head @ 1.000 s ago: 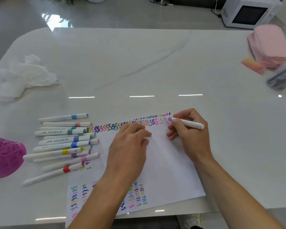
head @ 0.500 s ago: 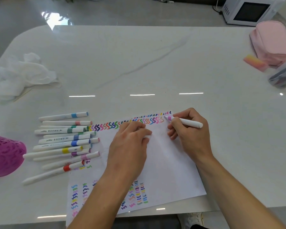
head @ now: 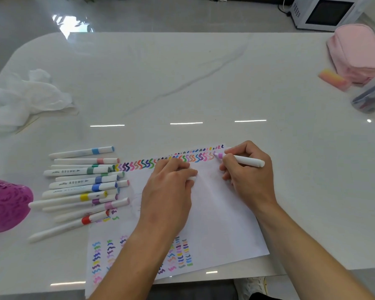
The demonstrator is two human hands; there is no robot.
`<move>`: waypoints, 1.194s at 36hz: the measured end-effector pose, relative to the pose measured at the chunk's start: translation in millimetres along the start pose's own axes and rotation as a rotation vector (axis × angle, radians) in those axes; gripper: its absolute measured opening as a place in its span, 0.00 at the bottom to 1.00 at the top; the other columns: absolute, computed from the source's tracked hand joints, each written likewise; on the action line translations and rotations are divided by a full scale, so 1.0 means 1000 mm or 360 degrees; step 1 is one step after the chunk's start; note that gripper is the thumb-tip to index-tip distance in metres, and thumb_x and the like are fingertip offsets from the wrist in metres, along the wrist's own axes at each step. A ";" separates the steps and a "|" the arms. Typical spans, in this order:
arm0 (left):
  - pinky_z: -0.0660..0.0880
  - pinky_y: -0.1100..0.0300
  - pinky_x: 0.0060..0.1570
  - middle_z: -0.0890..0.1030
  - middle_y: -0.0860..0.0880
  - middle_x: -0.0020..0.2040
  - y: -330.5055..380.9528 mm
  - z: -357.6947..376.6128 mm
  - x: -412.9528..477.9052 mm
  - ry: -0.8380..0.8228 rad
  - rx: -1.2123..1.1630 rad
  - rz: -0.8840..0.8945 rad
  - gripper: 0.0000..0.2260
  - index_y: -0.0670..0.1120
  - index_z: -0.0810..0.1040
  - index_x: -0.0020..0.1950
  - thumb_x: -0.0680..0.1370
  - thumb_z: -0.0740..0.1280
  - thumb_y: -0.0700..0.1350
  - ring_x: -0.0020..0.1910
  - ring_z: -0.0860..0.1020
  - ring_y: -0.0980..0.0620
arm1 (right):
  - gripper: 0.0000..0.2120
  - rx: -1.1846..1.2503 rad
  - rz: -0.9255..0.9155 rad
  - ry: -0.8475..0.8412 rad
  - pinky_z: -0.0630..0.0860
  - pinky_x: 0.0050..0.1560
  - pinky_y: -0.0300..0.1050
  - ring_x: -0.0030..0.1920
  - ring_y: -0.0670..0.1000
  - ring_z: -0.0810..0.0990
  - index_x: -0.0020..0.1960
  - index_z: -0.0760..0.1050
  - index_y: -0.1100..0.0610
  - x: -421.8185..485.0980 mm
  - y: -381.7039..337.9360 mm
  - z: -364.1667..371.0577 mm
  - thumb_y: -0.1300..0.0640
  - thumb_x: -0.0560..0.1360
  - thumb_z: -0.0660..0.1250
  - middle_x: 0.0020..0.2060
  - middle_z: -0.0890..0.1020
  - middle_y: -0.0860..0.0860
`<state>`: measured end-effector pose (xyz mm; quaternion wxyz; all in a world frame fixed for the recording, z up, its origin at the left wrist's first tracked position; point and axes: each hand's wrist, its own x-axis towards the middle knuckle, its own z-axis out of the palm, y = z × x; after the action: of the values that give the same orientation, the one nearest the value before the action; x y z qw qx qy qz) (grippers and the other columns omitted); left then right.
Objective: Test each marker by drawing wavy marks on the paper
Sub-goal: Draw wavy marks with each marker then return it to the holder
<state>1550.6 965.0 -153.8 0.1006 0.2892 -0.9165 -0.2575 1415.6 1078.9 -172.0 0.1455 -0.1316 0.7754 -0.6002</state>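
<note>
A white paper (head: 214, 213) lies at the table's near edge, with a row of coloured wavy marks (head: 139, 165) along its far edge and more marks near its front. My right hand (head: 249, 178) grips a white marker with a lilac band (head: 245, 160). Its tip touches the paper at the right end of the row. My left hand (head: 169, 189) rests on the paper with its fingers curled, and a small white piece, apparently the cap (head: 192, 178), shows at the fingertips. Several capped markers (head: 85, 185) lie in a pile left of the paper.
A purple openwork basket (head: 4, 204) stands at the left edge and crumpled white tissue (head: 26, 98) lies behind it. At the far right are a pink pouch (head: 357, 53), a pink-orange eraser (head: 333, 80) and a clear pen case (head: 372, 98). A microwave (head: 325, 13) sits beyond the table.
The marker tip stays at the right end of the wavy row, and my right hand shifts only slightly. My left hand keeps its place on the paper.
</note>
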 end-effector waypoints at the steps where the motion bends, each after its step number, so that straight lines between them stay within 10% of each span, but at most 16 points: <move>1: 0.64 0.69 0.53 0.80 0.59 0.55 0.000 0.000 0.000 0.0006 -0.0001 -0.0001 0.09 0.51 0.85 0.57 0.79 0.70 0.43 0.61 0.69 0.60 | 0.05 -0.0002 0.0004 0.0010 0.76 0.28 0.45 0.27 0.53 0.82 0.41 0.79 0.58 0.000 0.000 0.000 0.64 0.74 0.74 0.31 0.85 0.54; 32: 0.67 0.68 0.53 0.82 0.56 0.57 0.002 -0.001 -0.005 0.0066 -0.0029 -0.0004 0.09 0.50 0.86 0.56 0.78 0.72 0.42 0.60 0.74 0.56 | 0.05 0.0354 -0.0023 0.0122 0.72 0.25 0.43 0.26 0.58 0.80 0.41 0.76 0.61 0.001 -0.006 -0.006 0.65 0.75 0.70 0.30 0.83 0.58; 43: 0.65 0.77 0.53 0.82 0.58 0.52 0.002 -0.017 -0.007 0.0182 -0.0259 0.0025 0.10 0.54 0.85 0.57 0.79 0.71 0.43 0.52 0.77 0.59 | 0.10 0.0348 -0.0151 -0.0038 0.72 0.32 0.33 0.31 0.41 0.80 0.53 0.78 0.57 -0.020 -0.038 0.004 0.61 0.72 0.67 0.27 0.76 0.56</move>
<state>1561.1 963.8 -138.9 0.1779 0.2871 -0.8876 -0.3133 1436.9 1073.3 -135.1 0.1396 -0.1587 0.6965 -0.6857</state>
